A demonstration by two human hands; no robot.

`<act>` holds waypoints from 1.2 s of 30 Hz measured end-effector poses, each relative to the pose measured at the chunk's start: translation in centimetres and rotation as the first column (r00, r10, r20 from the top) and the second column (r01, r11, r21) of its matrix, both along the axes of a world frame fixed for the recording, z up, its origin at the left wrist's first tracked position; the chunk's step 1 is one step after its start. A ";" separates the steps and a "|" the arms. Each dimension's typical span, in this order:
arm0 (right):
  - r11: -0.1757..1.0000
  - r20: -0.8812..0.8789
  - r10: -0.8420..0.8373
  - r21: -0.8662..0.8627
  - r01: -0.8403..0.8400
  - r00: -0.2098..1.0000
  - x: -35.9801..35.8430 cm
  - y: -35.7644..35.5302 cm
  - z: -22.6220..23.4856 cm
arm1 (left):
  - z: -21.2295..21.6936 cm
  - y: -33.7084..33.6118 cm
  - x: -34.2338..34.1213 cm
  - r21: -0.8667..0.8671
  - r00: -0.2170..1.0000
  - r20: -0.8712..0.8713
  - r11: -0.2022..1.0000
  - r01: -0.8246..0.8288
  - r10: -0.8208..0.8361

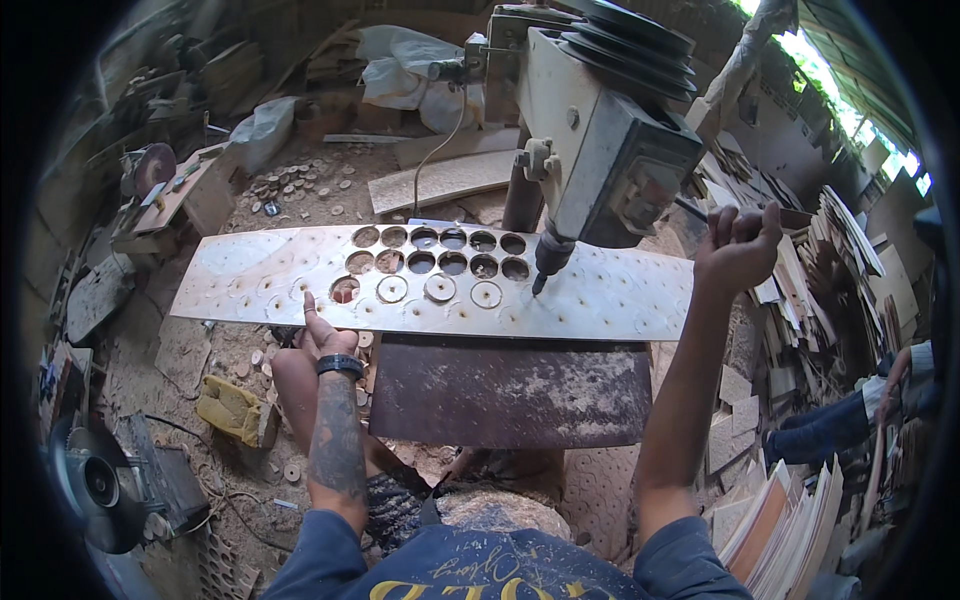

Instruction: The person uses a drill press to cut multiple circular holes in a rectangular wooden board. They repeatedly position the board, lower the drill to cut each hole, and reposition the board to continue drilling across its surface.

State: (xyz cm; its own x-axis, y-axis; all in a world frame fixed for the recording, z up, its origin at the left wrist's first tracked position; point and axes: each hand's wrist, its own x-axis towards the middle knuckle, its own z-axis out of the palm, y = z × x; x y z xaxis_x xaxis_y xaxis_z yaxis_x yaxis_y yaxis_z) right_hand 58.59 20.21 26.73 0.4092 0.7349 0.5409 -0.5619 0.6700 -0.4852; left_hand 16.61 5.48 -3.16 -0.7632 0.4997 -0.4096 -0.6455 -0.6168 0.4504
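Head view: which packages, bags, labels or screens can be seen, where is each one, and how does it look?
White plastic bags: top centre, behind the drill machine, crumpled and bulging.
Pale bag: upper left, on the ground by the wood discs, greyish white.
Labels, signs, screens: none clearly visible.

Sawdust-strewn dirt floor [200,370], wood offcut stacks [800,290] at right, daylight through roof gap [860,110] upper right.

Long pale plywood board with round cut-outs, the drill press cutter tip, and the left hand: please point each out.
Long pale plywood board with round cut-outs [620,290]: head view, uncut right stretch.
Drill press cutter tip [540,282]: head view, lower end.
Left hand [325,335]: head view, back of the hand, at the board's near edge.
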 end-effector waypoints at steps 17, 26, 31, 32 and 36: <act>0.998 0.004 -0.013 0.058 0.013 1.000 1.2 -1.0 -5.8 | -5.6 3.8 -2.2 0.015 0.969 0.057 0.970 -0.242 0.240; 1.000 -0.119 -0.029 -0.007 0.028 0.993 0.7 -1.4 -7.0 | -3.7 3.4 -0.9 0.024 0.973 0.018 0.973 -0.229 0.229; 1.000 -0.146 -0.008 -0.016 0.006 0.989 0.7 -1.5 -7.7 | -3.0 2.9 -0.5 0.047 0.973 -0.006 0.972 -0.230 0.230; 1.000 -0.150 -0.011 -0.008 0.010 0.989 0.7 -1.5 -7.8 | -3.0 3.0 -0.5 0.028 0.974 -0.002 0.973 -0.227 0.227; 0.999 -0.133 -0.027 -0.027 0.024 0.991 0.5 -1.6 -8.1 | -3.1 3.0 -0.7 -0.056 0.967 0.005 0.966 -0.254 0.255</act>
State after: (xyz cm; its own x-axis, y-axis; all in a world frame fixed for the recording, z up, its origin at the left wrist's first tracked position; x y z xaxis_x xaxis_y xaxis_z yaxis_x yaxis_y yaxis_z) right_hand 59.12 18.59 18.67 0.4949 0.7359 0.4621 -0.6057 0.6734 -0.4238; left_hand 15.92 8.52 -6.23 -0.8573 0.2663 -0.4405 -0.4760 -0.7361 0.4813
